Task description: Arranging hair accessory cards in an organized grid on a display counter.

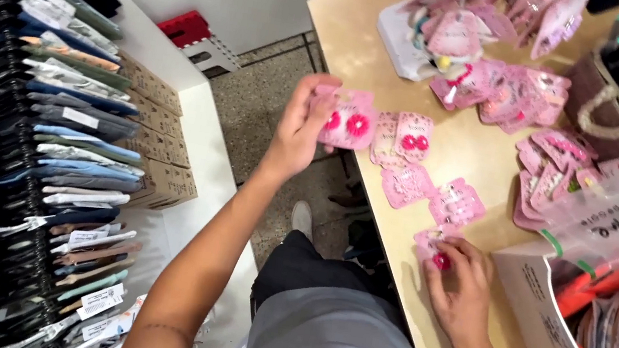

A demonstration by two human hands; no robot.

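The left hand (302, 127) pinches a pink paper card with two round pink hair clips (348, 121) by its edge, raised off the pale wooden bench (362, 50). The right hand (461, 285) presses fingertips on a small pink card (434, 248) lying on the bench at its 11 o'clock. Best to grip card edges, not clips. Heaped pink cards (505, 89) at 12 o'clock blur together; prints unreadable

Pink earring card (348, 120) held upright above the floor.

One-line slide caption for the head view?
Left hand lifts a pink earring card while right hand presses another card on the table.
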